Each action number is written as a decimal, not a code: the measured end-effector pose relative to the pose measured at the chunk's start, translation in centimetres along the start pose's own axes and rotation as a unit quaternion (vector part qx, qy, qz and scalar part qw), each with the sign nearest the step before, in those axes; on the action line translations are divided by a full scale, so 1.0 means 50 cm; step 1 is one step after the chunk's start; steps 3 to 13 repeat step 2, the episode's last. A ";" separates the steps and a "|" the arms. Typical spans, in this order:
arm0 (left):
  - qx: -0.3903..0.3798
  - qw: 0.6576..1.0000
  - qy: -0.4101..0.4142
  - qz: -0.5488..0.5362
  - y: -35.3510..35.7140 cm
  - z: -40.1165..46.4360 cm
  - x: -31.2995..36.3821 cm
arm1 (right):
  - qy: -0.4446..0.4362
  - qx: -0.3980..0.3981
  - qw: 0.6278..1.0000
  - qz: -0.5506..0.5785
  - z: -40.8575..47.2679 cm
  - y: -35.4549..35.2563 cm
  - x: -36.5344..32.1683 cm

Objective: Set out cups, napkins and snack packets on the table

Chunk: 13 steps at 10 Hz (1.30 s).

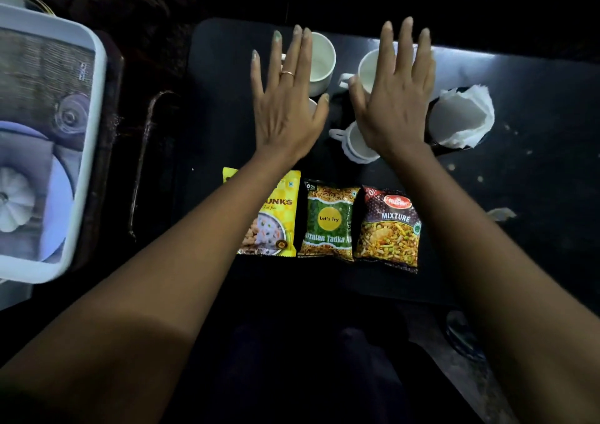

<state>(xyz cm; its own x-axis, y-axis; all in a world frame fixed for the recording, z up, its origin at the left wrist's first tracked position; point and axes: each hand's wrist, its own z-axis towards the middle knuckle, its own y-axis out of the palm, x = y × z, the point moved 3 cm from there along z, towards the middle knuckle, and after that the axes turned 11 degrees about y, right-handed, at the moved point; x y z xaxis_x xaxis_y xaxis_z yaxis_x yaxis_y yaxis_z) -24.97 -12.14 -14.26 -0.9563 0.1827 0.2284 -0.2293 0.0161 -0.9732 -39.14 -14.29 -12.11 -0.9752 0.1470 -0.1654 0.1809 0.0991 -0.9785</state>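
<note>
Three snack packets lie side by side near the front of the dark table: a yellow one, a green one and a dark red "Mixture" one. Behind them stand white cups: one at the back, one at the back right and one lying tilted nearer the packets. White napkins stick out of a dark holder on the right. My left hand and my right hand hover flat above the cups, fingers spread, holding nothing.
A white-rimmed tray with a printed picture sits off the table's left side. A dark metal handle runs between tray and table. Crumbs and a scrap lie on the table's right part. A sandal is on the floor.
</note>
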 end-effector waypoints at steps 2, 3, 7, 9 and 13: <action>-0.013 1.000 0.007 0.004 -0.057 -0.040 0.020 | -0.035 0.038 0.999 0.010 -0.047 -0.063 -0.013; -0.013 1.000 0.007 0.004 -0.057 -0.040 0.020 | -0.035 0.038 0.999 0.010 -0.047 -0.063 -0.013; -0.013 1.000 0.007 0.004 -0.057 -0.040 0.020 | -0.035 0.038 0.999 0.010 -0.047 -0.063 -0.013; -0.013 1.000 0.007 0.004 -0.057 -0.040 0.020 | -0.035 0.038 0.999 0.010 -0.047 -0.063 -0.013; -0.013 1.000 0.007 0.004 -0.057 -0.040 0.020 | -0.035 0.038 0.999 0.010 -0.047 -0.063 -0.013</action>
